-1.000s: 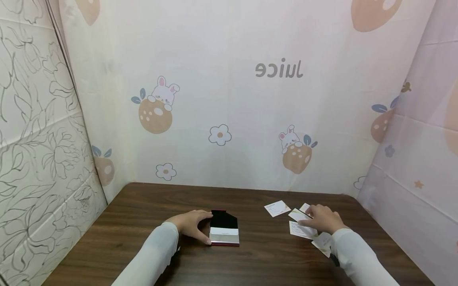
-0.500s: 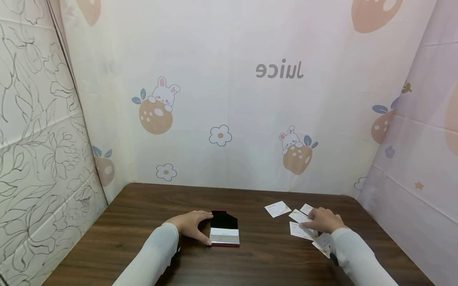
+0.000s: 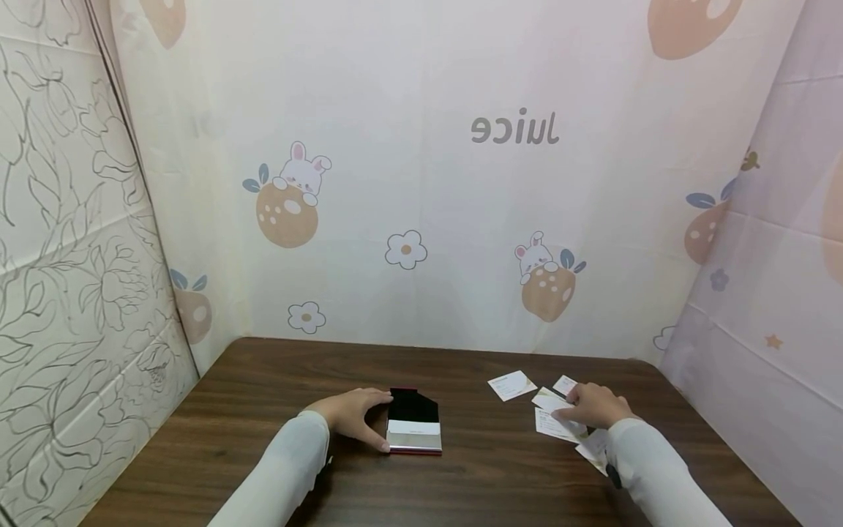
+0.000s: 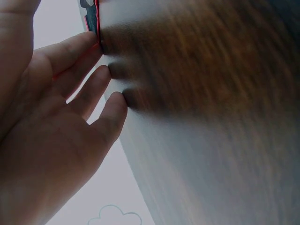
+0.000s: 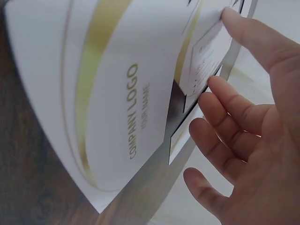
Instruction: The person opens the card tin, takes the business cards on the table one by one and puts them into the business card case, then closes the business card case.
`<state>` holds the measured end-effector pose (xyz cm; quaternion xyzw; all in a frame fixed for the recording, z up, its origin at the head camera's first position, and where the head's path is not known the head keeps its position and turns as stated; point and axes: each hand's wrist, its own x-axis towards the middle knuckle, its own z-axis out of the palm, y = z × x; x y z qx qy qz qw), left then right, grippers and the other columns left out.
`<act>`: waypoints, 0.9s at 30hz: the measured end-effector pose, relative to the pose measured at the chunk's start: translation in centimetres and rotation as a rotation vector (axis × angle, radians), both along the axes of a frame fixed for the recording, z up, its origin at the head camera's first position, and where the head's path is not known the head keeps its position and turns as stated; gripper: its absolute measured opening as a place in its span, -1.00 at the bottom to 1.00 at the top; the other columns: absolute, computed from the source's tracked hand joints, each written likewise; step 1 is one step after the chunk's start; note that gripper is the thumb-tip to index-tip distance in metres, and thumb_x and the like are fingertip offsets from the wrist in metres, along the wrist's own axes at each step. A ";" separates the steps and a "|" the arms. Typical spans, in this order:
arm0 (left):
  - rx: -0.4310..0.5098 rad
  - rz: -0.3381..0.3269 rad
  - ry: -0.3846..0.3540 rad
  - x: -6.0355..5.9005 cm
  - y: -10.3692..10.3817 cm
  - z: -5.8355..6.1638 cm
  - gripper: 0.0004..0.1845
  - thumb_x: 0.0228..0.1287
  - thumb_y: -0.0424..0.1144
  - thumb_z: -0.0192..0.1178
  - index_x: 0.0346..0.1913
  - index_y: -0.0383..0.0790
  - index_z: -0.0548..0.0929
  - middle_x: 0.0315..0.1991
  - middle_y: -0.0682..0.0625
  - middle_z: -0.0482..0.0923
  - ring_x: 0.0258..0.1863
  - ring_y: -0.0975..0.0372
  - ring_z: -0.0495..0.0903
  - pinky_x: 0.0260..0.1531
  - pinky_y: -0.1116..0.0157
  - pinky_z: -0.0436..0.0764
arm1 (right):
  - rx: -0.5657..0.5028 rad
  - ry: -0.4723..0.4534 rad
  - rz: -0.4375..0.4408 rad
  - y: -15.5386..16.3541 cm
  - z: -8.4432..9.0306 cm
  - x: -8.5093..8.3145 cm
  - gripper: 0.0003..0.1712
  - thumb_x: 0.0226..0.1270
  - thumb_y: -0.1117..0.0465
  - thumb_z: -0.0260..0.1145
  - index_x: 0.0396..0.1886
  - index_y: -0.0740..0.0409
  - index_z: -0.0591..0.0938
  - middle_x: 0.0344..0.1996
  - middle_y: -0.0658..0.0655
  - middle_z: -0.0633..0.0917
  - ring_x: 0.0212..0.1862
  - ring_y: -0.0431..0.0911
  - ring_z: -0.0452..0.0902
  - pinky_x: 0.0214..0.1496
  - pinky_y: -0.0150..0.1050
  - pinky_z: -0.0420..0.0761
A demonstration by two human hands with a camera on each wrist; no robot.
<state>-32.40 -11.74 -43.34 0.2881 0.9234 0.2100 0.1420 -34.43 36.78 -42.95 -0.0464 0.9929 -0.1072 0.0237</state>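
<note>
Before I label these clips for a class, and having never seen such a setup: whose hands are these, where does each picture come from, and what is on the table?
A person wears three cameras: one on the head, one on each wrist. The head view looks down at a dark wooden table. The left hand rests against an open card case, fingers along its side. The right hand presses on loose business cards; one more card lies apart. The right wrist view shows a card close up, printed "COMPANY LOGO". The left wrist view shows fingertips on the table.

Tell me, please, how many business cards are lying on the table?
5 visible: one lying apart, one behind the right hand, two overlapping under its fingers, one beside the wrist. More may be hidden.
</note>
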 end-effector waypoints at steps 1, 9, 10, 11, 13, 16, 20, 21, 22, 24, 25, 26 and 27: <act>0.001 0.001 -0.001 0.0 0.0 0.0 -0.01 0.01 0.16 0.52 0.47 -0.17 0.37 0.46 -0.08 0.29 0.45 0.01 0.22 0.36 -0.08 0.25 | -0.010 -0.006 -0.004 0.0 0.0 -0.1 -0.34 0.10 -0.24 0.50 -0.12 0.27 0.71 -0.17 0.28 0.70 -0.19 0.12 0.59 -0.16 0.27 0.47; 0.004 -0.002 -0.003 0.1 0.0 0.1 -0.01 0.02 0.14 0.53 0.47 -0.19 0.37 0.46 -0.09 0.29 0.45 0.00 0.22 0.36 -0.07 0.26 | -0.081 -0.066 -0.058 0.2 -0.4 -0.5 -0.36 0.12 -0.18 0.52 -0.13 0.32 0.69 -0.20 0.25 0.69 -0.19 0.11 0.56 -0.08 0.28 0.45; 0.006 -0.004 -0.002 0.1 0.1 0.1 -0.02 0.02 0.14 0.53 0.47 -0.19 0.37 0.45 -0.10 0.29 0.45 0.00 0.23 0.36 -0.07 0.26 | -0.085 -0.067 -0.065 0.2 -0.3 -0.5 -0.36 0.11 -0.17 0.53 -0.13 0.32 0.69 -0.21 0.24 0.69 -0.20 0.10 0.55 -0.08 0.27 0.46; 0.007 -0.006 0.001 0.1 0.1 0.0 -0.02 0.02 0.13 0.53 0.46 -0.19 0.37 0.45 -0.10 0.30 0.44 0.00 0.23 0.36 -0.07 0.26 | -0.086 -0.067 -0.065 0.2 -0.3 -0.5 -0.36 0.10 -0.17 0.54 -0.14 0.32 0.69 -0.23 0.23 0.69 -0.21 0.09 0.55 -0.09 0.26 0.46; 0.009 -0.009 0.004 0.1 0.1 -0.1 -0.02 0.01 0.13 0.53 0.46 -0.20 0.38 0.45 -0.10 0.30 0.44 0.00 0.23 0.36 -0.06 0.26 | -0.085 -0.063 -0.067 0.1 -0.3 -0.4 -0.36 0.08 -0.17 0.55 -0.15 0.32 0.69 -0.26 0.20 0.68 -0.24 0.08 0.54 -0.11 0.22 0.47; 0.004 -0.006 0.008 0.1 0.1 -0.1 -0.02 0.01 0.15 0.53 0.46 -0.19 0.38 0.45 -0.09 0.31 0.44 0.01 0.23 0.37 -0.06 0.26 | -0.094 -0.054 -0.080 -0.1 0.0 -0.1 -0.33 0.06 -0.16 0.56 -0.15 0.34 0.63 -0.28 0.18 0.66 -0.25 0.07 0.52 -0.11 0.19 0.45; 0.002 0.001 0.007 0.0 0.1 -0.2 -0.01 0.00 0.16 0.53 0.46 -0.18 0.38 0.45 -0.09 0.30 0.45 0.00 0.23 0.37 -0.06 0.26 | -0.114 -0.032 -0.090 -0.4 0.3 0.3 -0.24 0.04 -0.15 0.58 -0.06 0.38 0.54 -0.18 0.35 0.65 -0.15 0.18 0.55 -0.06 0.23 0.40; 0.002 0.001 0.008 0.0 0.1 -0.2 -0.01 0.00 0.16 0.53 0.46 -0.17 0.38 0.45 -0.09 0.30 0.45 0.00 0.23 0.36 -0.06 0.26 | -0.115 -0.024 -0.087 -0.5 0.3 0.4 -0.23 0.04 -0.14 0.58 -0.03 0.38 0.53 -0.13 0.39 0.65 -0.12 0.21 0.55 -0.05 0.24 0.40; 0.002 0.002 0.008 0.0 0.1 -0.2 -0.01 0.00 0.16 0.53 0.46 -0.17 0.38 0.45 -0.10 0.30 0.45 0.00 0.23 0.36 -0.06 0.26 | -0.116 -0.018 -0.085 -0.6 0.3 0.4 -0.23 0.05 -0.13 0.58 -0.01 0.39 0.54 -0.11 0.41 0.64 -0.11 0.23 0.55 -0.04 0.25 0.40; 0.001 0.004 0.004 -0.1 0.1 -0.2 -0.01 0.00 0.16 0.53 0.46 -0.17 0.38 0.45 -0.09 0.30 0.45 -0.01 0.22 0.36 -0.07 0.26 | -0.112 -0.009 -0.081 -0.7 0.4 0.4 -0.25 0.06 -0.11 0.57 0.02 0.38 0.56 -0.09 0.40 0.65 -0.09 0.23 0.56 -0.05 0.26 0.41; 0.000 0.006 0.001 -0.1 0.1 -0.2 -0.01 0.00 0.17 0.53 0.47 -0.16 0.38 0.45 -0.09 0.30 0.45 0.00 0.22 0.36 -0.08 0.26 | -0.109 -0.004 -0.079 -0.7 0.4 0.4 -0.28 0.08 -0.09 0.56 0.03 0.37 0.58 -0.10 0.39 0.66 -0.09 0.22 0.57 -0.06 0.26 0.41; -0.001 0.007 -0.002 0.0 0.1 -0.2 -0.01 0.00 0.17 0.53 0.47 -0.15 0.38 0.45 -0.08 0.29 0.45 0.00 0.22 0.36 -0.08 0.26 | -0.113 -0.001 -0.074 -0.6 0.3 0.4 -0.30 0.09 -0.08 0.56 0.01 0.36 0.59 -0.13 0.37 0.67 -0.11 0.21 0.57 -0.08 0.26 0.42; -0.002 0.008 -0.006 0.0 0.0 -0.1 -0.01 0.00 0.17 0.52 0.47 -0.15 0.37 0.46 -0.08 0.29 0.45 0.00 0.22 0.36 -0.08 0.26 | -0.120 0.002 -0.072 -0.6 0.3 0.3 -0.35 0.12 -0.05 0.54 0.00 0.36 0.60 -0.15 0.34 0.68 -0.13 0.18 0.58 -0.09 0.25 0.42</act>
